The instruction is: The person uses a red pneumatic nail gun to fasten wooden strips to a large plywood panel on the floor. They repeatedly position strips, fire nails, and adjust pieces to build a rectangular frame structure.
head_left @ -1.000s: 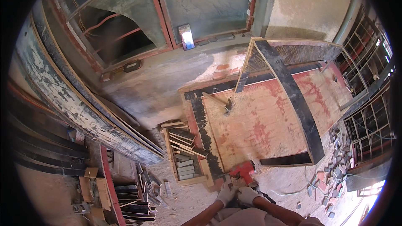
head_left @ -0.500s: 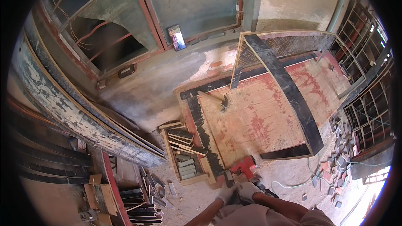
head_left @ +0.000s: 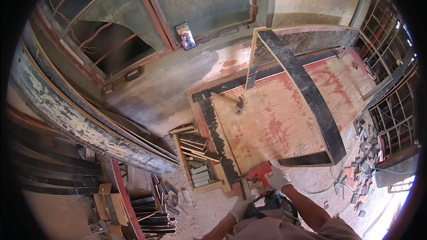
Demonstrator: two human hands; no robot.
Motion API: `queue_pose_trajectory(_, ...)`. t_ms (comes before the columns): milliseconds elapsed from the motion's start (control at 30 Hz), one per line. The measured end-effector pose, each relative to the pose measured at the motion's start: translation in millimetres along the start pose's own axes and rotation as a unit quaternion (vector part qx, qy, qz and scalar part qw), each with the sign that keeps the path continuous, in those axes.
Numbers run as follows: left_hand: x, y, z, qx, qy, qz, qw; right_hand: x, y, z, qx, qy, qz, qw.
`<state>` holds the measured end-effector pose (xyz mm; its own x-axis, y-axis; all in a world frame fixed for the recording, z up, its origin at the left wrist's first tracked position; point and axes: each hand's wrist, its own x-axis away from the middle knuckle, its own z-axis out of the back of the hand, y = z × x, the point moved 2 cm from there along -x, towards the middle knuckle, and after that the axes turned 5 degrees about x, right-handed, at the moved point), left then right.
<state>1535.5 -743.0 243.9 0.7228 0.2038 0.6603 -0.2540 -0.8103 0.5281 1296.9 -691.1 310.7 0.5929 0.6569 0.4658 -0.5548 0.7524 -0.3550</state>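
One red tool [head_left: 261,173] lies at the lower centre of the frame, at the near edge of a red-stained work board [head_left: 267,120]. The right hand [head_left: 279,179], in a pale glove, touches its right side; how far its fingers close, I cannot tell. Just left of the tool, the gloved left hand [head_left: 241,207] has its fingers closed around a narrow dark strip [head_left: 245,189] pointing up the frame.

Left of these, an open wooden box [head_left: 181,165] contains grey blocks [head_left: 201,176] and dark-faced slats [head_left: 194,139]. Above the tool, near the middle of the frame, a hammer [head_left: 226,99] lies on the board. A curved, dark-faced frame [head_left: 307,89] stands across the board, right of centre. Small blocks [head_left: 361,169] litter the floor at lower right. At upper centre, a phone [head_left: 185,36] leans by the window [head_left: 200,2]; a cardboard box [head_left: 118,202] sits at lower left.
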Motion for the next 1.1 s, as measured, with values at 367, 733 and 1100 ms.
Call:
queue_pose_trajectory(367,84,59,-73,-0.238,0.352,-0.14,0.894,-5,46,-132,-0.682,-0.356,-0.105,0.629)
queue_pose_trajectory(733,70,0,-198,-0.422,0.158,-0.139,0.882,77,231,-87,-0.623,-0.283,-0.101,0.722)
queue_pose_trajectory(1100,-33,-54,-370,-0.549,0.114,-0.012,0.828,104,365,80,-0.72,-0.018,-0.222,0.657)
